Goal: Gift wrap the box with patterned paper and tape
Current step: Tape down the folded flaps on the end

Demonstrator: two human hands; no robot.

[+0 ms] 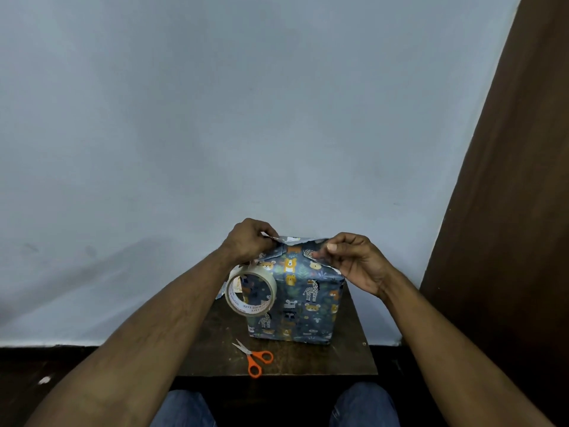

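Dark brown wood forms the small table (323,362) where the work sits, set against a pale blue-grey wall (246,118). At the left, the left hand (251,241) curls over the upper left corner of the box, its fingers pinching a flap of the patterned paper (271,237) there. A roll of clear tape (251,294) hangs below that hand, off the table, in front of the box's left side; a strip seems to run from it up toward the hand, though the exact hold is hidden. Below it, orange-handled scissors (254,359) lie flat on the table near its front edge, blades pointing up and left. The box (303,297) stands upright on the middle of the table, covered in dark blue paper printed with cartoon animals. At the upper right corner, the right hand (354,260) pinches the paper's top edge between thumb and fingertips, remaining fingers loosely bent. A brown curtain (508,211) hangs far right. Blue-jeaned knees (363,405) show at the bottom.
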